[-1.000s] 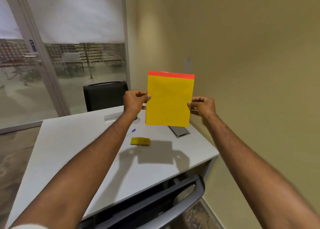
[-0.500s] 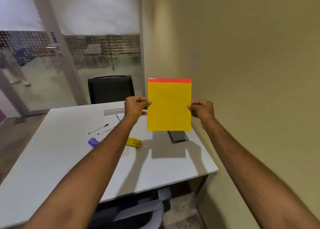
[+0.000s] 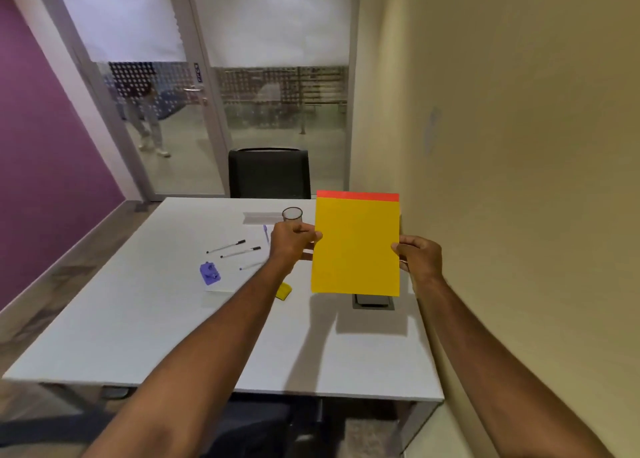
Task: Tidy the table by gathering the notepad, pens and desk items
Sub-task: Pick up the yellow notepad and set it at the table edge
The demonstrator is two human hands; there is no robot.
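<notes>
While both hands hold the yellow notepad [image 3: 355,246] upright in the air above the bench's [image 3: 138,319] right side, the left hand [image 3: 292,241] pinches its left edge and the right hand [image 3: 417,255] grips its right edge, fingers curled round it. Laying it down well probably means lowering it flat toward a bare patch near the right edge, short of the cable hatch [image 3: 373,301]. Three black-capped pens [image 3: 225,247] and a blue pen [image 3: 265,233] lie scattered mid-bench, beside a purple stapler [image 3: 209,273] on a white sheet [image 3: 225,284]; a yellow sticky pad [image 3: 283,290] sits partly behind the left forearm. Toward the far edge stands a clear cup [image 3: 292,214], a likely home for the pens.
</notes>
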